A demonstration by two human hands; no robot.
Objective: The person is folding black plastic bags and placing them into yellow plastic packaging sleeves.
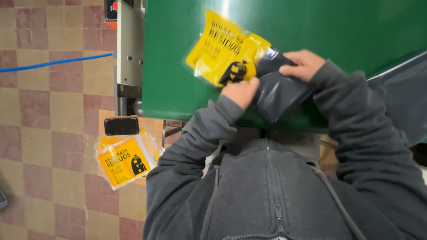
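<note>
Yellow-printed clear pouch [222, 51] lies on the green desk [178, 66]. Your left hand [241, 92] pinches its mouth; your right hand [302, 64] grips the folded black bag [278, 91]. Keep the mouth wide and feed the bag in squarely.
</note>
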